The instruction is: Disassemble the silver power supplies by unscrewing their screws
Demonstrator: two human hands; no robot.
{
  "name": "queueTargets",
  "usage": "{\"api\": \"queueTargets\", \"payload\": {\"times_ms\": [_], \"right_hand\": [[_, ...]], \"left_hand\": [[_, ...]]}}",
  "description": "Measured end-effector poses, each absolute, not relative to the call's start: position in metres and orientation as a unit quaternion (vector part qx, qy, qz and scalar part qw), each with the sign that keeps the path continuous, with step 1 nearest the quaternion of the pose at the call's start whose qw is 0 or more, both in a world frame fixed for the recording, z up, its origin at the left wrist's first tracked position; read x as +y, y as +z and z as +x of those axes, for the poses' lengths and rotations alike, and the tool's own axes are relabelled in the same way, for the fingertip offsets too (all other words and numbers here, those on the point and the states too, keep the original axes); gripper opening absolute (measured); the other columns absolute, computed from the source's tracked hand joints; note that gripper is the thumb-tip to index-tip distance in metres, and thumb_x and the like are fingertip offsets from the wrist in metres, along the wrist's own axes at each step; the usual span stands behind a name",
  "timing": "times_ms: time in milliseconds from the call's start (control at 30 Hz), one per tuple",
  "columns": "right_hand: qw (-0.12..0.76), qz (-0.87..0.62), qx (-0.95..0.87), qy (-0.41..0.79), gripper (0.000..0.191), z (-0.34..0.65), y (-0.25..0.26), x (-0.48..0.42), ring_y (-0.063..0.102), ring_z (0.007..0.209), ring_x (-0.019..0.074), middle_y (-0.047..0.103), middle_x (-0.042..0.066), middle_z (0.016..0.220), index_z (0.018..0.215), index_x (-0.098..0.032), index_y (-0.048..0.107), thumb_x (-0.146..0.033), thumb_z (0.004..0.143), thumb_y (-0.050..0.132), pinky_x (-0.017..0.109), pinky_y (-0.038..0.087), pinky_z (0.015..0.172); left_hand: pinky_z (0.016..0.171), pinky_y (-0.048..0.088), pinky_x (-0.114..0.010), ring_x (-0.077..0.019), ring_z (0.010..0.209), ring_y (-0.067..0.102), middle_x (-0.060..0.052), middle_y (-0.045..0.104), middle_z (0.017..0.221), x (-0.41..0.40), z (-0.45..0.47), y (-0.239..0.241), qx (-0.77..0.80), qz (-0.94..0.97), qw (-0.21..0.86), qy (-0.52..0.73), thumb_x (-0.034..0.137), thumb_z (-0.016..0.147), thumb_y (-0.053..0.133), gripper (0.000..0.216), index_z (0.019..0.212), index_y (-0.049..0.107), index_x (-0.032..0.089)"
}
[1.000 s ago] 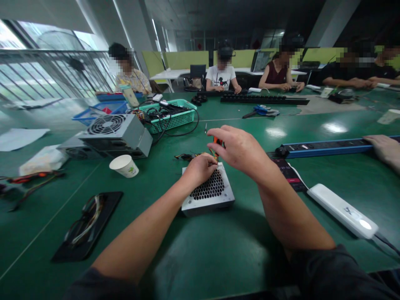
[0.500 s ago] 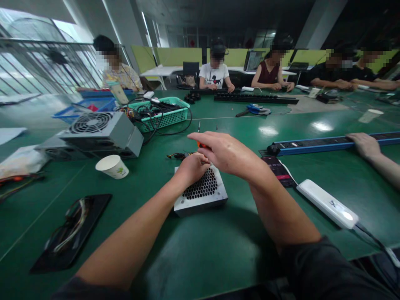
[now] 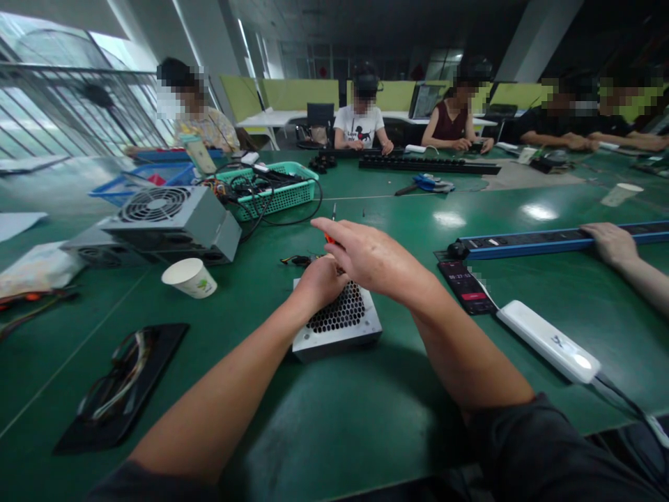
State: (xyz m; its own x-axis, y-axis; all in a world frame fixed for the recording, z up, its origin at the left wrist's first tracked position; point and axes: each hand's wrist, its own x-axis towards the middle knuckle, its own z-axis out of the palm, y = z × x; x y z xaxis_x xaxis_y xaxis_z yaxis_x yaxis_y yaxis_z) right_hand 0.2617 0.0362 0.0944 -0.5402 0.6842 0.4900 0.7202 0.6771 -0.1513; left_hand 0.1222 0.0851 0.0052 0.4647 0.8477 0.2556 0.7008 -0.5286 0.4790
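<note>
On the green table (image 3: 313,425), the perforated metal case (image 3: 337,339) is set flat below both hands, seemingly for close reach. Its far part is covered by the curled left hand (image 3: 320,282), perhaps for steadying; its pinch cannot be told. By the extended right hand (image 3: 372,256) an orange item (image 3: 329,238) is partly hidden; whether it is gripped cannot be told. Nearer than the hands, the case's front edge is left uncovered; open tabletop is left rightward.
</note>
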Motion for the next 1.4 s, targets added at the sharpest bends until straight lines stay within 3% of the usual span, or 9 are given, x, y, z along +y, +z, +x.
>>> {"api": "queueTargets", "payload": {"times_ms": [167, 300, 467, 533, 767, 967, 1133, 1267, 1400], "right_hand": [[0.286, -0.435, -0.851, -0.067, 0.030, 0.259, 0.093, 0.041, 0.064, 0.094, 0.0201, 0.070, 0.007, 0.106, 0.127, -0.019, 0.063, -0.027, 0.099, 0.057, 0.029, 0.046, 0.082], [0.299, -0.449, -0.838, -0.075, 0.028, 0.257, 0.092, 0.044, 0.064, 0.093, 0.0210, 0.069, 0.007, 0.102, 0.122, -0.018, 0.065, -0.030, 0.097, 0.061, 0.030, 0.046, 0.082], [0.274, -0.415, -0.867, -0.014, 0.040, 0.265, 0.098, 0.036, 0.065, 0.109, 0.0214, 0.071, 0.010, 0.127, 0.141, -0.019, 0.054, -0.024, 0.102, 0.048, 0.032, 0.047, 0.091], [0.271, -0.411, -0.870, -0.006, 0.039, 0.268, 0.100, 0.034, 0.065, 0.111, 0.0220, 0.070, 0.009, 0.130, 0.140, -0.020, 0.055, -0.023, 0.102, 0.047, 0.033, 0.047, 0.090], [0.309, -0.444, -0.840, -0.041, 0.024, 0.260, 0.093, 0.043, 0.061, 0.089, 0.0200, 0.070, 0.007, 0.098, 0.111, -0.018, 0.067, -0.032, 0.093, 0.068, 0.031, 0.043, 0.079], [0.327, -0.428, -0.842, -0.023, 0.029, 0.264, 0.096, 0.041, 0.062, 0.093, 0.0198, 0.067, 0.007, 0.103, 0.121, -0.019, 0.069, -0.027, 0.092, 0.068, 0.031, 0.046, 0.084], [0.290, -0.406, -0.866, -0.016, 0.041, 0.281, 0.107, 0.035, 0.066, 0.104, 0.0229, 0.072, 0.012, 0.116, 0.136, -0.015, 0.062, -0.017, 0.096, 0.057, 0.035, 0.049, 0.092], [0.280, -0.351, -0.893, 0.003, 0.041, 0.283, 0.106, 0.034, 0.063, 0.117, 0.0225, 0.069, 0.013, 0.129, 0.138, -0.014, 0.060, -0.017, 0.098, 0.051, 0.037, 0.048, 0.100], [0.309, -0.385, -0.869, -0.012, 0.031, 0.275, 0.103, 0.037, 0.063, 0.101, 0.0210, 0.068, 0.010, 0.111, 0.123, -0.018, 0.070, -0.025, 0.094, 0.063, 0.034, 0.050, 0.090]], "left_hand": [[0.086, 0.053, -0.031, -0.0241, 0.093, 0.070, -0.013, 0.076, 0.099, 0.085, 0.122, 0.006, 0.448, 0.846, 0.161, 0.239, 0.020, 0.089, 0.060, 0.018, 0.091, 0.076, 0.012], [0.084, 0.052, -0.030, -0.0233, 0.093, 0.069, -0.012, 0.076, 0.099, 0.085, 0.122, 0.007, 0.446, 0.845, 0.165, 0.245, 0.019, 0.088, 0.061, 0.015, 0.088, 0.075, 0.014], [0.085, 0.051, -0.029, -0.0229, 0.093, 0.069, -0.010, 0.076, 0.094, 0.084, 0.122, 0.008, 0.439, 0.845, 0.175, 0.250, 0.015, 0.086, 0.061, 0.014, 0.083, 0.075, 0.015], [0.083, 0.051, -0.030, -0.0226, 0.089, 0.069, -0.010, 0.076, 0.088, 0.083, 0.123, 0.008, 0.446, 0.842, 0.177, 0.245, 0.015, 0.086, 0.061, 0.015, 0.078, 0.074, 0.014], [0.076, 0.050, -0.028, -0.0224, 0.086, 0.069, -0.011, 0.076, 0.087, 0.082, 0.122, 0.008, 0.457, 0.837, 0.177, 0.244, 0.016, 0.086, 0.060, 0.015, 0.086, 0.076, 0.014], [0.069, 0.049, -0.029, -0.0206, 0.073, 0.067, -0.009, 0.075, 0.078, 0.081, 0.122, 0.008, 0.447, 0.840, 0.191, 0.241, 0.018, 0.087, 0.059, 0.020, 0.075, 0.075, 0.014], [0.081, 0.050, -0.028, -0.0193, 0.086, 0.070, -0.006, 0.078, 0.091, 0.082, 0.122, 0.009, 0.422, 0.841, 0.205, 0.272, 0.010, 0.084, 0.061, 0.018, 0.080, 0.078, 0.017], [0.078, 0.050, -0.028, -0.0194, 0.083, 0.069, -0.006, 0.077, 0.088, 0.083, 0.121, 0.008, 0.426, 0.846, 0.196, 0.253, 0.011, 0.084, 0.061, 0.019, 0.076, 0.077, 0.017], [0.073, 0.049, -0.029, -0.0204, 0.078, 0.068, -0.007, 0.076, 0.083, 0.080, 0.121, 0.009, 0.453, 0.832, 0.192, 0.256, 0.016, 0.086, 0.061, 0.017, 0.081, 0.077, 0.015]]}}
